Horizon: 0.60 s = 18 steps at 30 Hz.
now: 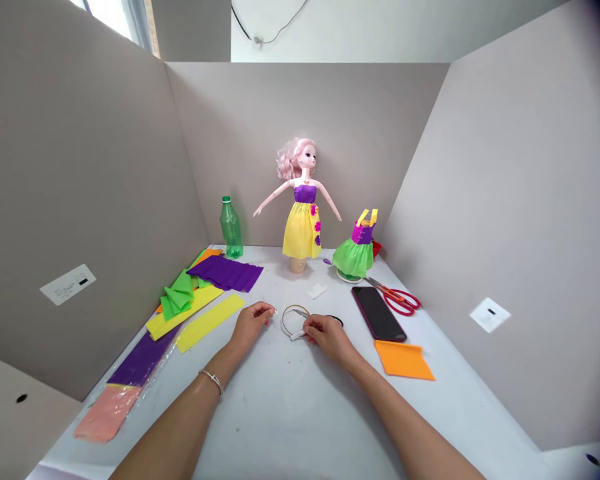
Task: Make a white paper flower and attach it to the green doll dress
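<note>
1. Toward the left edge of the smooth white tabletop (265,413), you have a rippled purple sheet (225,273) and a flat yellow strip (211,323).
2. Near the far edge stands a pink-haired doll (305,194) in a gathered yellow skirt (297,233).
3. Toward the right edge lies a glossy black rectangular phone (379,313).
4. Around the tabletop's centre, your right hand (325,335) pinches a slim white piece (297,335) at the near side of a thin, round, brownish hoop (282,322).
5. Your left hand (253,325) has fingertips drawn together, left of the hoop; whether they grip anything, you cannot tell.
</note>
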{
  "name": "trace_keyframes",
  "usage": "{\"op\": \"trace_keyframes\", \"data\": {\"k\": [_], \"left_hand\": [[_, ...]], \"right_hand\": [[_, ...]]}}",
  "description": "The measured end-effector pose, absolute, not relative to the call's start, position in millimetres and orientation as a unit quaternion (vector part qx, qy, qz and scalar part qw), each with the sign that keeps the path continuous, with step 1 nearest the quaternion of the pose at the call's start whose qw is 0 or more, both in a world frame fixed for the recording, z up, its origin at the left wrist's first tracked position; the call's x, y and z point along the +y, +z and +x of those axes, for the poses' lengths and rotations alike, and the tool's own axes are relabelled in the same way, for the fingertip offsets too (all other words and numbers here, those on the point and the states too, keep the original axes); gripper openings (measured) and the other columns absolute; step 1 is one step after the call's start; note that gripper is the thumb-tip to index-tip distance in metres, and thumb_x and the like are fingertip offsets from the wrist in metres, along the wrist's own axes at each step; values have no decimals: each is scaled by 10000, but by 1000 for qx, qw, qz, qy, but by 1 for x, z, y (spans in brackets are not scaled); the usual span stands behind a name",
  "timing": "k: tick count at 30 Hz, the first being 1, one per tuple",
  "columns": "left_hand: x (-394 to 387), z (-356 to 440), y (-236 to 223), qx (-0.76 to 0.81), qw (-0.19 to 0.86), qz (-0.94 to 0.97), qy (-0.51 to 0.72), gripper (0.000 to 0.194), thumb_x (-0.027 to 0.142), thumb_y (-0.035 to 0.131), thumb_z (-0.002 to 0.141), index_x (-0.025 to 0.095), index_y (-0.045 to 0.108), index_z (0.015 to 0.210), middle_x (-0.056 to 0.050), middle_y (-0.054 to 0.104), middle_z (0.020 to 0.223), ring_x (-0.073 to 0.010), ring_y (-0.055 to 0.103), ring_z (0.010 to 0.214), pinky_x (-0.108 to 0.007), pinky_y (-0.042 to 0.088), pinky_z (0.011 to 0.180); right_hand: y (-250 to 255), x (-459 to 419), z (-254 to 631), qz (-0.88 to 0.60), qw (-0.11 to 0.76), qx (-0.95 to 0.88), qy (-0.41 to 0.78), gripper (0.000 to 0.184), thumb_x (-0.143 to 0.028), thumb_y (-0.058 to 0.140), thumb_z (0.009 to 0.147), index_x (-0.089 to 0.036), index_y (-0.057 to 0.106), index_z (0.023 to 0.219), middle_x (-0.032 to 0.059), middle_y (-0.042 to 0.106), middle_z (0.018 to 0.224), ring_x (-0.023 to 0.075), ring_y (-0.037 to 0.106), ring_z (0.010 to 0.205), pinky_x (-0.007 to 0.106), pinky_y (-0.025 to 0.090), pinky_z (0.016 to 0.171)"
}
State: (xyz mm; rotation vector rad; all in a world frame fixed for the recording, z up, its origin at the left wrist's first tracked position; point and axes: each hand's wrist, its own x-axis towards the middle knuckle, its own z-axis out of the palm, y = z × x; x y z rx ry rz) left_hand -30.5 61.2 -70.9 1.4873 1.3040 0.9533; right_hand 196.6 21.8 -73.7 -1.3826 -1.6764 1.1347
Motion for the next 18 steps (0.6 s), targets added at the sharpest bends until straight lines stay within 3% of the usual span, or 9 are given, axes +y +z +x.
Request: {"op": "trace_keyframes", "data": {"k": [6, 13, 18], "left_hand": [[68, -41, -71, 516, 491, 540, 449, 321, 329, 574, 931, 152, 572, 1199, -92, 616, 1182, -218, 635, 992, -422, 550, 837], [67, -41, -75, 487, 513, 540, 456, 310, 317, 580, 928, 149, 577, 1189, -89, 621, 1169, -212, 638, 979, -414, 553, 828], [67, -40, -76, 482, 504, 565, 440, 304, 326, 570, 934, 146, 579, 1178, -85, 631, 1138, -201, 646, 944, -398, 560, 804]], "right_hand": [[-57, 19, 200, -509, 378, -622, 460, 224, -366, 592, 850, -159, 642, 779, -46, 551, 568, 113, 514, 524, 245, 415, 547], [-43, 6, 191, -476, 349, -635, 498, 180, -328, 630, 740, -153, 674, 734, -12, 595, 605, 111, 496, 517, 231, 395, 516], [-53, 7, 185, -517, 370, -638, 435, 157, -301, 565, 762, -170, 648, 740, -29, 554, 563, 117, 481, 512, 223, 364, 496]]}}
